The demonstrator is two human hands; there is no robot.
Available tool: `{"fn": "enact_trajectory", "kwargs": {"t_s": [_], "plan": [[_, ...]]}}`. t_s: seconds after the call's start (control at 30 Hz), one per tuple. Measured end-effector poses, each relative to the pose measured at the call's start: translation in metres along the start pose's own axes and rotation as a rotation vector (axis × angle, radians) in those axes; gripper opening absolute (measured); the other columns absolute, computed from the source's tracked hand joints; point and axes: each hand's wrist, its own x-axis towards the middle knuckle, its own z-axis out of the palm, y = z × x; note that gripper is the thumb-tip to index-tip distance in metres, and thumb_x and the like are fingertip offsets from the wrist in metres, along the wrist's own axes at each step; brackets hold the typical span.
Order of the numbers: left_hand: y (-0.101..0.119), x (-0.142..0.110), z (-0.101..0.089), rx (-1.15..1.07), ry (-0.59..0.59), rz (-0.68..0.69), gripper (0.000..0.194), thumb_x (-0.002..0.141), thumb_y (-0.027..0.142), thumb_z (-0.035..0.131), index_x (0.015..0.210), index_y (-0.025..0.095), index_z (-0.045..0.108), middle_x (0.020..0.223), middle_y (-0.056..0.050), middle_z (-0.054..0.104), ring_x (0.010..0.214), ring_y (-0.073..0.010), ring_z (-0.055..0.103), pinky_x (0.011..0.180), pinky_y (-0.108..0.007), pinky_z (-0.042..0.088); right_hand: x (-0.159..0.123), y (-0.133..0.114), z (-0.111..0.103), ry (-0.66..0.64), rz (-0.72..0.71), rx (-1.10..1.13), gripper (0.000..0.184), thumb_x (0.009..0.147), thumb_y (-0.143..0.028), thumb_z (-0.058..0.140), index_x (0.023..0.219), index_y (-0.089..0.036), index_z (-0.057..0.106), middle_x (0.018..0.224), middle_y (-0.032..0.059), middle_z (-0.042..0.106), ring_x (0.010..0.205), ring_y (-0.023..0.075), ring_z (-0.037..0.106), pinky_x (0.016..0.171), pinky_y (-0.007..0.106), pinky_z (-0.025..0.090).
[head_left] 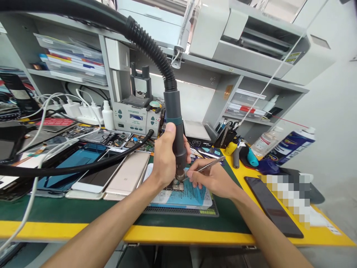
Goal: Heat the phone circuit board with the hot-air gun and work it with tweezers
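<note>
My left hand (164, 158) is wrapped around the dark handle of a hot air gun (173, 111), which stands nearly upright with its metal nozzle pointing down. Just under the nozzle lies a small circuit board (177, 185), partly hidden by the gun and my hand. It rests on a blue and white pad (189, 199). In my right hand (213, 178) is a pair of thin metal tweezers (210, 165), held in a pinch, with the tips close to the nozzle and the board. Whether the tips touch the board I cannot tell.
Several phones lie to the left, including a gold one (128, 173). A black phone (272, 206) lies at right. Behind stands the hot air station (135, 118). Its black hose (83, 169) crosses the left side. A blue spray can (291, 145) and a clear bottle (266, 141) stand back right.
</note>
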Motion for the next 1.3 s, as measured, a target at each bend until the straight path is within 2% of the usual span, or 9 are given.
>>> {"fn": "enact_trajectory", "kwargs": {"t_s": [0.47, 0.57, 0.8, 0.93, 1.17, 1.3], "plan": [[-0.0006, 0.0018, -0.0015, -0.005, 0.007, 0.012, 0.067, 0.092, 0.083, 0.048, 0.074, 0.019, 0.062, 0.059, -0.004, 0.064, 0.045, -0.0169, 0.061, 0.041, -0.029, 0.046, -0.0004, 0.0007, -0.001, 0.004, -0.006, -0.009, 0.021, 0.089, -0.035, 0.076, 0.08, -0.018, 0.068, 0.068, 0.0031, 0.07, 0.058, 0.0171, 0.065, 0.052, 0.027, 0.05], [0.0001, 0.0031, -0.0019, -0.01, 0.021, 0.023, 0.069, 0.091, 0.085, 0.047, 0.073, 0.019, 0.061, 0.059, -0.004, 0.064, 0.045, -0.0169, 0.061, 0.043, -0.03, 0.048, 0.0002, 0.0, -0.0014, 0.023, -0.018, -0.003, 0.02, 0.088, -0.034, 0.075, 0.08, -0.017, 0.069, 0.067, 0.0031, 0.069, 0.058, 0.0173, 0.065, 0.052, 0.028, 0.051], [0.0018, 0.0054, -0.0037, -0.044, 0.08, 0.1, 0.064, 0.096, 0.078, 0.047, 0.073, 0.02, 0.061, 0.06, -0.003, 0.065, 0.049, -0.0167, 0.064, 0.045, -0.028, 0.049, 0.0012, -0.001, -0.0025, 0.066, -0.041, -0.025, 0.022, 0.09, -0.036, 0.073, 0.078, -0.017, 0.069, 0.065, 0.0033, 0.068, 0.055, 0.0169, 0.063, 0.051, 0.028, 0.051], [0.0, 0.0056, -0.0039, -0.032, 0.079, 0.099, 0.063, 0.097, 0.076, 0.046, 0.074, 0.019, 0.063, 0.062, -0.004, 0.065, 0.05, -0.0168, 0.064, 0.045, -0.028, 0.049, 0.0015, 0.0027, -0.0019, 0.058, -0.034, -0.032, 0.022, 0.092, -0.037, 0.072, 0.081, -0.018, 0.07, 0.065, 0.0034, 0.069, 0.055, 0.0166, 0.062, 0.051, 0.028, 0.05], [-0.003, 0.0094, -0.0061, -0.033, 0.08, 0.114, 0.062, 0.097, 0.076, 0.046, 0.076, 0.02, 0.063, 0.063, -0.003, 0.066, 0.053, -0.0179, 0.067, 0.05, -0.03, 0.054, 0.0055, 0.0064, -0.0019, 0.124, -0.032, -0.019, 0.022, 0.09, -0.036, 0.075, 0.079, -0.017, 0.07, 0.064, 0.0027, 0.068, 0.052, 0.0152, 0.06, 0.049, 0.027, 0.05], [-0.0046, 0.0099, -0.006, -0.02, 0.083, 0.099, 0.062, 0.096, 0.077, 0.046, 0.077, 0.021, 0.063, 0.063, -0.003, 0.066, 0.052, -0.0169, 0.066, 0.046, -0.028, 0.049, 0.0066, 0.0069, -0.0016, 0.13, -0.022, -0.021, 0.021, 0.089, -0.036, 0.075, 0.081, -0.017, 0.07, 0.064, 0.0026, 0.069, 0.05, 0.0147, 0.06, 0.048, 0.026, 0.049]]}}
